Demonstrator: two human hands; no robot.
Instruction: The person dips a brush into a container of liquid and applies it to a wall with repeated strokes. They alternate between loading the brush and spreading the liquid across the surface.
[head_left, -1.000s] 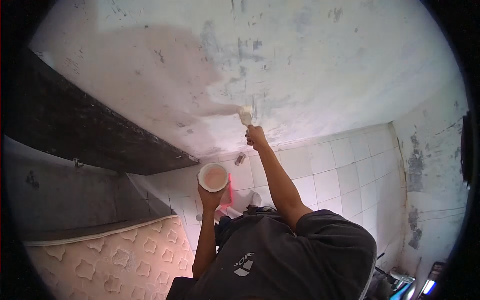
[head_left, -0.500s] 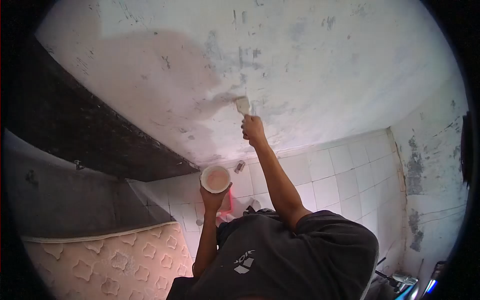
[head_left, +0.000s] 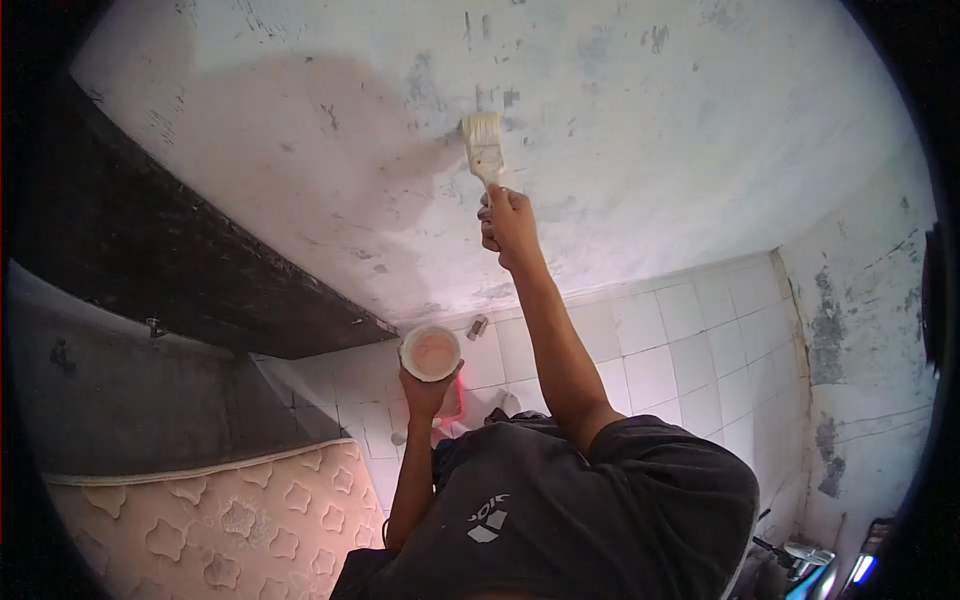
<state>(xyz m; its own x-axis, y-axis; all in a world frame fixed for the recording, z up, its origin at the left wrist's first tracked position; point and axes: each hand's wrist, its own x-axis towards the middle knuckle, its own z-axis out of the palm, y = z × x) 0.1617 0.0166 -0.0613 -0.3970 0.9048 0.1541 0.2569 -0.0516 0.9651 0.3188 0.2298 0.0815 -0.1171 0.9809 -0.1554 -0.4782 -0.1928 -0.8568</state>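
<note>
My right hand point(head_left: 512, 228) is closed round the handle of a flat paintbrush point(head_left: 484, 150), whose pale bristles point up against the patchy white wall point(head_left: 620, 130). Grey marks and scuffs show on the wall around the bristles. Lower down, my left hand point(head_left: 427, 393) grips a round white tub point(head_left: 431, 354) from below and the sides. Pinkish-white material lies inside the tub, and its open top faces me.
A dark panel point(head_left: 150, 220) juts out on the left, above a pink patterned mattress point(head_left: 230, 520). White tiles point(head_left: 650, 320) cover the floor, with a small object point(head_left: 477, 327) near the wall. Metallic items point(head_left: 805, 560) stand at the lower right.
My right hand and the brush have moved up along the wall, and the bristles now show more fully. My left hand and the tub have stayed nearly in place.
</note>
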